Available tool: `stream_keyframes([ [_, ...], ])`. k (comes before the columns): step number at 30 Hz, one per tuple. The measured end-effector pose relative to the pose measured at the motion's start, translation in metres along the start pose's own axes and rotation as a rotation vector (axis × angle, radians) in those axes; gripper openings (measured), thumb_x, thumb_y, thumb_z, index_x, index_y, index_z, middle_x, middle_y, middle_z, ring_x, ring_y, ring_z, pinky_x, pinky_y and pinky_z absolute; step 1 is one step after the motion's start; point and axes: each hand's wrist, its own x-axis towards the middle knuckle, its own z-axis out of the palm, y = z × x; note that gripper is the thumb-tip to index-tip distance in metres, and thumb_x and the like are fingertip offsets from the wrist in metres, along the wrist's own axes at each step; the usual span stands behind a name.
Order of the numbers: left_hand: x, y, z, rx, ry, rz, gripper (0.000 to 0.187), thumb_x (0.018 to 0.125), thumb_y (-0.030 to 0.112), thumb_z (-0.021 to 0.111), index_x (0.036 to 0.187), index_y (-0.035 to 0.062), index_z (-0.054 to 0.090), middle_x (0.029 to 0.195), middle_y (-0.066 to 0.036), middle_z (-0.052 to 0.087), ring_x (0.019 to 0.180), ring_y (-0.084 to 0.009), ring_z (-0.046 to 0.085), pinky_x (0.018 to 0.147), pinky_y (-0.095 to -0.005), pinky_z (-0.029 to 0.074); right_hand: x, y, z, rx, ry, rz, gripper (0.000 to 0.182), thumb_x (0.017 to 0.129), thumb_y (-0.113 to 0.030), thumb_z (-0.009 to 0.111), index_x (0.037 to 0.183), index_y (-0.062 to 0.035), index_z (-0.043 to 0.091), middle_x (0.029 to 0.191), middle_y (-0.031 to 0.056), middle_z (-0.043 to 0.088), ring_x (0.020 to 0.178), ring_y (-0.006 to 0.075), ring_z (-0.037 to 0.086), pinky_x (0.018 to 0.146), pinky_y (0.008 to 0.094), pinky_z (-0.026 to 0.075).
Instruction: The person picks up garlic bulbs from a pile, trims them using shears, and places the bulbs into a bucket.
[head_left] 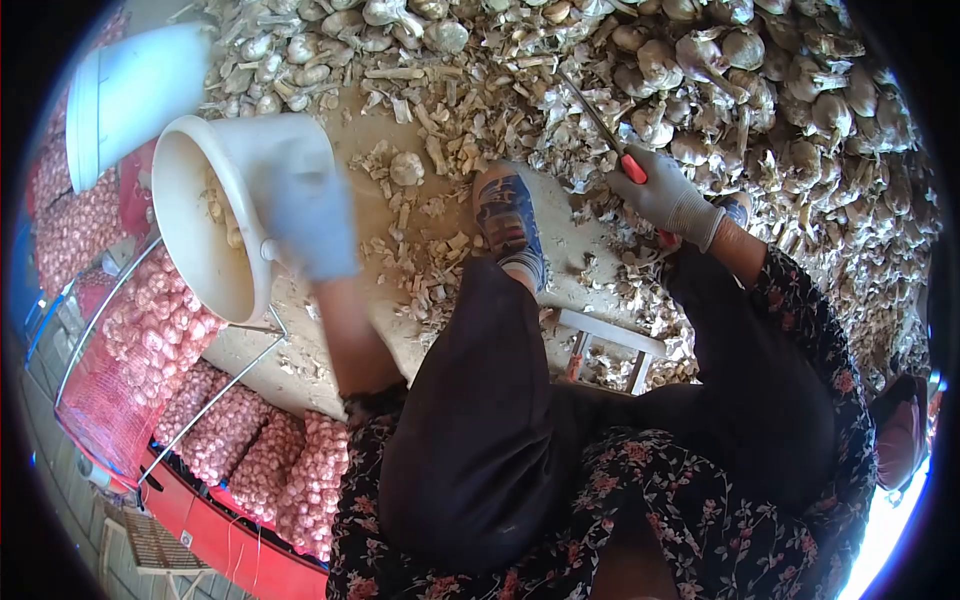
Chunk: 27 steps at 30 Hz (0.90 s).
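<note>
A white bucket (185,180) lies tipped on its side, its mouth facing left, with a few garlic bulbs (228,215) inside. My left hand (312,215), in a pale glove and smeared by motion, overlaps the bucket's outer wall near the rim; its fingers do not show clearly. In my gloved right hand (665,195) is a red-handled tool (597,118) with a long, thin metal blade. The fist is closed round the handle, and the blade points up and left over the garlic pile (700,70).
Below the bucket's mouth, a red mesh bag (120,400) of garlic hangs in a metal frame (215,420). Filled mesh bags (265,460) stand at lower left. A second white bucket (135,100) is at upper left. Loose skins (430,270) and stalks surround my feet, near a small metal stool (610,330).
</note>
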Motion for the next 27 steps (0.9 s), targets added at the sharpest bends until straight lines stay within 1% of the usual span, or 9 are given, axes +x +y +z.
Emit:
stream_keyframes([
  [1, -0.007, 0.032, 0.016, -0.057, -0.345, -0.124, 0.045, 0.078, 0.034, 0.065, 0.111, 0.0052, 0.054, 0.100, -0.015, 0.056, 0.093, -0.0320, 0.055, 0.081, -0.0417, 0.046, -0.001, -0.001, 0.001, -0.003, -0.004, 0.001, 0.036, 0.084, -0.035, 0.057, 0.092, 0.0003, 0.053, 0.081, 0.0235, 0.062, 0.082, 0.0382, 0.063, 0.074, 0.0436, 0.047],
  [2, -0.017, 0.024, 0.057, 0.036, -0.247, 0.138, 0.045, 0.077, 0.032, 0.066, 0.110, 0.0035, 0.055, 0.099, -0.018, 0.056, 0.096, -0.0332, 0.056, 0.080, -0.0420, 0.047, 0.000, -0.001, 0.002, -0.046, -0.019, -0.027, 0.037, 0.085, -0.035, 0.056, 0.093, 0.0003, 0.052, 0.082, 0.0238, 0.062, 0.083, 0.0387, 0.063, 0.074, 0.0437, 0.048],
  [5, -0.030, 0.012, 0.114, 0.155, -0.549, -0.058, 0.051, 0.075, 0.033, 0.068, 0.113, 0.0029, 0.054, 0.099, -0.022, 0.059, 0.098, -0.0366, 0.056, 0.082, -0.0438, 0.047, -0.006, -0.007, -0.002, -0.118, -0.073, -0.029, 0.037, 0.085, -0.034, 0.055, 0.096, 0.0003, 0.050, 0.082, 0.0241, 0.062, 0.082, 0.0391, 0.063, 0.075, 0.0438, 0.048],
  [8, -0.030, 0.021, 0.109, -0.230, -0.498, 0.033, 0.055, 0.072, 0.027, 0.073, 0.116, 0.0007, 0.052, 0.099, -0.016, 0.062, 0.092, -0.0288, 0.061, 0.080, -0.0377, 0.050, -0.008, 0.000, 0.005, -0.207, -0.048, -0.092, 0.035, 0.085, -0.030, 0.057, 0.101, -0.0013, 0.047, 0.079, 0.0226, 0.060, 0.077, 0.0392, 0.061, 0.070, 0.0451, 0.047],
  [10, -0.027, 0.048, 0.094, -1.064, -0.544, -0.213, 0.055, 0.069, 0.018, 0.078, 0.112, -0.0017, 0.052, 0.093, -0.009, 0.062, 0.082, -0.0173, 0.061, 0.073, -0.0293, 0.050, -0.008, 0.002, 0.006, -0.279, 0.030, -0.170, 0.035, 0.084, -0.027, 0.060, 0.104, -0.0030, 0.044, 0.076, 0.0212, 0.058, 0.071, 0.0394, 0.060, 0.066, 0.0463, 0.047],
  [13, -0.018, 0.082, 0.067, -1.213, -0.639, -0.166, 0.049, 0.068, 0.011, 0.078, 0.108, -0.0018, 0.052, 0.092, -0.005, 0.060, 0.078, -0.0102, 0.057, 0.069, -0.0230, 0.049, -0.008, -0.007, 0.002, -0.403, 0.132, -0.343, 0.044, 0.082, -0.027, 0.061, 0.112, -0.0021, 0.041, 0.087, 0.0218, 0.058, 0.078, 0.0386, 0.060, 0.069, 0.0456, 0.047],
  [21, -0.010, 0.131, 0.043, -0.779, -0.419, 0.285, 0.060, 0.063, 0.013, 0.078, 0.111, -0.0088, 0.049, 0.104, -0.012, 0.057, 0.090, -0.0156, 0.055, 0.084, -0.0279, 0.047, -0.006, -0.026, -0.012, -0.709, 0.369, -0.382, 0.056, 0.075, -0.035, 0.067, 0.114, 0.0001, 0.045, 0.088, 0.0143, 0.056, 0.079, 0.0297, 0.059, 0.069, 0.0425, 0.047],
  [25, -0.012, 0.147, 0.044, -0.899, -0.487, 0.216, 0.058, 0.060, 0.024, 0.083, 0.102, -0.0032, 0.054, 0.091, -0.012, 0.063, 0.081, -0.0181, 0.059, 0.077, -0.0320, 0.049, 0.002, -0.023, -0.010, -0.672, 0.452, -0.489, 0.053, 0.073, -0.037, 0.070, 0.103, -0.0002, 0.046, 0.086, 0.0159, 0.059, 0.078, 0.0313, 0.061, 0.068, 0.0424, 0.049],
  [27, -0.013, 0.150, 0.042, -0.735, -0.475, 0.141, 0.051, 0.065, 0.026, 0.081, 0.101, -0.0004, 0.056, 0.091, -0.009, 0.063, 0.080, -0.0174, 0.060, 0.073, -0.0295, 0.050, 0.002, -0.022, -0.013, -0.576, 0.219, -0.401, 0.048, 0.075, -0.035, 0.069, 0.098, -0.0006, 0.045, 0.078, 0.0183, 0.061, 0.072, 0.0324, 0.063, 0.065, 0.0444, 0.050],
])
